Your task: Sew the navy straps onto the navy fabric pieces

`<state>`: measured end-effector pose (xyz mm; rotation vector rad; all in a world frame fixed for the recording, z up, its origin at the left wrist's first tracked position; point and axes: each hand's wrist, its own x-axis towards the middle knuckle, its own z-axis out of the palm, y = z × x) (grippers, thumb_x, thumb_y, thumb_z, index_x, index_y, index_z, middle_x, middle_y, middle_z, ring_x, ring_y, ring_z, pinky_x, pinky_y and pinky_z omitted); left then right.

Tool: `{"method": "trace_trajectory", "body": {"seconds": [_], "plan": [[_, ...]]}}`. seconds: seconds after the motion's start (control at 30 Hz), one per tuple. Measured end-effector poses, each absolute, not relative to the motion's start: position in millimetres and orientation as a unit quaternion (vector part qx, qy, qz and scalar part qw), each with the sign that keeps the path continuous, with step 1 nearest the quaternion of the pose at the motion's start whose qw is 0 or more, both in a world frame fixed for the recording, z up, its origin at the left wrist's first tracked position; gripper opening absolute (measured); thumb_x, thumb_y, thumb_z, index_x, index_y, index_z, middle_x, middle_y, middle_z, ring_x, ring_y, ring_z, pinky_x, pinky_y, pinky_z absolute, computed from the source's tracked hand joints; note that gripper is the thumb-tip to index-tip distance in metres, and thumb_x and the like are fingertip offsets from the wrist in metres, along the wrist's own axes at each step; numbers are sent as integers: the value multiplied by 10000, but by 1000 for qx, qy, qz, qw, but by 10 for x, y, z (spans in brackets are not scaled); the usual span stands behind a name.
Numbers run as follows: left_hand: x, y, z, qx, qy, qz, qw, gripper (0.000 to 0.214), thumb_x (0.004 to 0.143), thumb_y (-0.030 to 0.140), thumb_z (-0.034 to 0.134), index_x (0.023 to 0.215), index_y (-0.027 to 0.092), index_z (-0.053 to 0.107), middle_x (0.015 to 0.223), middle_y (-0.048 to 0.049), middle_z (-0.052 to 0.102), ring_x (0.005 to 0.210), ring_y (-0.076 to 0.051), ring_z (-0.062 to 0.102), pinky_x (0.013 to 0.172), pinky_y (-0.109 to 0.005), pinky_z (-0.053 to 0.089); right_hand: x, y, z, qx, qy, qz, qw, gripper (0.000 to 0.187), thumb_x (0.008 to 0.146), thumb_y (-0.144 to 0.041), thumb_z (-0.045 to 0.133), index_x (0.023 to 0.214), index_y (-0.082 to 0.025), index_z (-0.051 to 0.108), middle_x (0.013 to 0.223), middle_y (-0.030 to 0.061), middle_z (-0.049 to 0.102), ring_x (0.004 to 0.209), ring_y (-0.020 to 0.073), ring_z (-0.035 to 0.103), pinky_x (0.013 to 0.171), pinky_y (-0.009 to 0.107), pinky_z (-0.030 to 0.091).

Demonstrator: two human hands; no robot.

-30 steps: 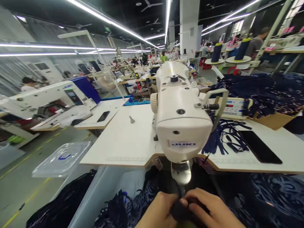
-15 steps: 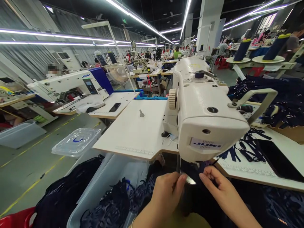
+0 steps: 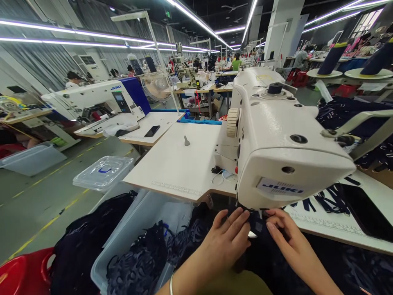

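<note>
Below the head of a white sewing machine (image 3: 294, 164), both of my hands are at a piece of navy fabric (image 3: 256, 221). My left hand (image 3: 229, 233) reaches forward with its fingers stretched out and lying over the fabric's left side, close to the needle area. On the right, my right hand (image 3: 284, 229) pinches the fabric's edge between thumb and fingers. Part of a shiny metal piece (image 3: 252, 234) shows between the hands. The machine head hides the needle and most of the stitching spot.
A clear plastic bin (image 3: 123, 246) of dark straps stands at the left, beside a dark cloth pile (image 3: 92, 233) and a red stool (image 3: 24, 270). On the right tabletop lie a black phone (image 3: 365, 211) and cut navy straps (image 3: 328, 200). A small grey metal part (image 3: 186, 141) rests on the left tabletop.
My left hand has moved up and forward, from a closed grip to fingers laid out on the fabric. My right hand stays near the machine, still pinching. The view has shifted slightly.
</note>
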<state>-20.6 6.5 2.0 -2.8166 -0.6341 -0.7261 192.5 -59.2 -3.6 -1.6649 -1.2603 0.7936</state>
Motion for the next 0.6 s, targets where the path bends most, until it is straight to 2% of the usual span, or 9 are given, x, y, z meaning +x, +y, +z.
{"method": "trace_trajectory", "body": {"seconds": [0.13, 0.2, 0.33, 0.47, 0.6], "plan": [[-197, 15, -37, -930, -232, -259, 121, 378, 968, 308, 558, 1338, 232, 529, 1466, -61, 470, 1409, -203, 338, 1178, -407, 83, 1936, -507, 58, -678, -554, 277, 396, 277, 924, -499, 497, 1041, -263, 582, 905, 32, 670, 881, 212, 648, 617, 243, 519], [-183, -1, -58, -924, -246, -265, 123, 384, 973, 315, 549, 1349, 238, 527, 1476, -53, 457, 1410, -198, 333, 1178, -404, 40, 1970, -423, 93, -659, -601, 259, 372, 257, 935, -475, 488, 948, -255, 621, 913, 41, 682, 871, 216, 653, 678, 273, 538], [-153, -21, -74, -919, -269, -265, 116, 387, 976, 329, 546, 1352, 237, 529, 1474, -53, 459, 1410, -195, 329, 1175, -404, 26, 2021, -307, 120, -620, -668, 224, 344, 292, 972, -424, 433, 918, -249, 660, 942, 58, 687, 939, 235, 652, 829, 341, 526], [-120, -30, -79, -914, -284, -266, 114, 402, 974, 342, 549, 1359, 230, 521, 1459, -74, 478, 1403, -207, 344, 1174, -414, 29, 2051, -285, 95, -624, -681, 205, 324, 305, 986, -400, 422, 877, -253, 666, 935, 57, 695, 936, 245, 650, 850, 378, 512], [-97, -30, -86, -912, -287, -271, 111, 403, 972, 333, 551, 1357, 218, 522, 1444, -92, 493, 1393, -212, 362, 1174, -416, 27, 2081, -279, 44, -629, -685, 194, 312, 297, 985, -402, 427, 913, -255, 675, 982, 63, 700, 953, 252, 643, 841, 397, 510]]}}
